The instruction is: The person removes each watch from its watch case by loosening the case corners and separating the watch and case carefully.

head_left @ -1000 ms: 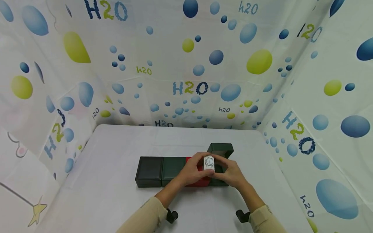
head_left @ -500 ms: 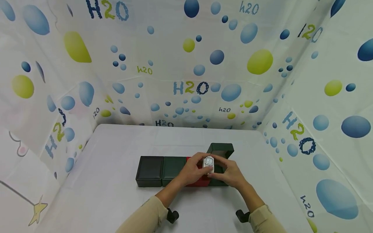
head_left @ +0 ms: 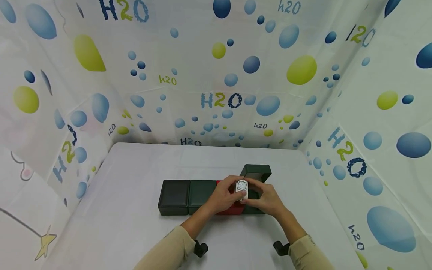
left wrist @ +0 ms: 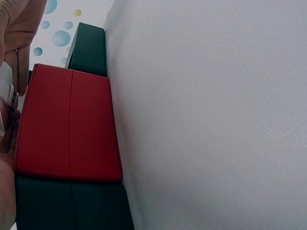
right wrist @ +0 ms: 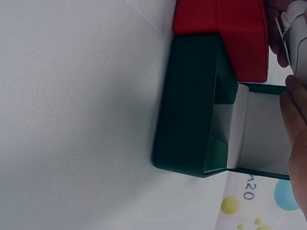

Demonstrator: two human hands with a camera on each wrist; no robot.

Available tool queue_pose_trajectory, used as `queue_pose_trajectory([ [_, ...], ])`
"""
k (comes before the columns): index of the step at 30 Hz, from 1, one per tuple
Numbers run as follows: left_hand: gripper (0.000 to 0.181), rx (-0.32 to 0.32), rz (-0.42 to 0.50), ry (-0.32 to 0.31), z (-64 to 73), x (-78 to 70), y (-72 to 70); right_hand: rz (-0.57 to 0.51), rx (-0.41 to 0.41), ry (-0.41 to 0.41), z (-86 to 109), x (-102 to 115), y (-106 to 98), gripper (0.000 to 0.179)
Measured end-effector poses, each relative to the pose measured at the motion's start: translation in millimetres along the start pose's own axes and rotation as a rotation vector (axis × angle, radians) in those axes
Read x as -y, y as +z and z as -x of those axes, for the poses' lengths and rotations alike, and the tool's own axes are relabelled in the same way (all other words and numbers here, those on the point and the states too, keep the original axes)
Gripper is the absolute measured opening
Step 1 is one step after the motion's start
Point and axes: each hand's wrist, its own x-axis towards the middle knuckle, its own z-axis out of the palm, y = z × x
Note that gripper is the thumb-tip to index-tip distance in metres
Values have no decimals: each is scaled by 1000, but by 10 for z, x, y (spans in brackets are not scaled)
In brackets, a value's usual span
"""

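Both hands hold a white wristwatch [head_left: 242,185] with a rounded-square face, above the closed red box [head_left: 229,210]. My left hand [head_left: 221,197] grips it from the left, its thumb over the lower part of the watch. From the right, my right hand [head_left: 266,197] pinches its top and lower edge between fingers and thumb. White strap and a metal buckle show on the watch [right wrist: 292,24] in the right wrist view, at the frame's edge. Beside the red box, an open dark green box [right wrist: 189,105] has its lid raised; its pale lining shows in the right wrist view.
Left of the red box stand a closed green box [head_left: 201,193] and a closed black box [head_left: 173,197], side by side in one row. They sit on a white-covered table [head_left: 135,225]. A bubble-printed curtain [head_left: 189,56] surrounds the back and sides.
My left thumb has shifted up slightly onto the lower front of the watch. Both hands otherwise stay in nearly the same place, and the boxes have not moved.
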Motion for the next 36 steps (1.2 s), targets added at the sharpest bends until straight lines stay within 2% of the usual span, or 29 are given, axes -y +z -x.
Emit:
queue_pose_trajectory([
  [4, 52, 5, -1, 3, -8, 9, -8, 0, -13, 8, -8, 7, 9, 75],
  [11, 55, 19, -11, -14, -34, -9, -78, 31, -24, -40, -59, 36, 32, 74],
  [15, 60, 47, -51, 15, -56, -21, -103, 22, -27, -57, -63, 45, 9, 72],
  [18, 68, 104, -47, 29, -76, -35, -117, 16, -36, -42, -42, 20, -16, 69],
  [23, 81, 239, -19, -9, -96, -85, -185, -10, -14, 1, -6, -5, -28, 69],
  [27, 87, 293, -87, -8, -111, -134, -287, -13, -12, 10, -12, -8, -7, 71],
  [30, 84, 291, -156, 11, -122, -162, -355, -33, -17, 0, -32, 4, 11, 71],
  [36, 79, 247, -213, 30, -153, -196, -403, -67, -15, -33, -70, 29, -1, 70],
])
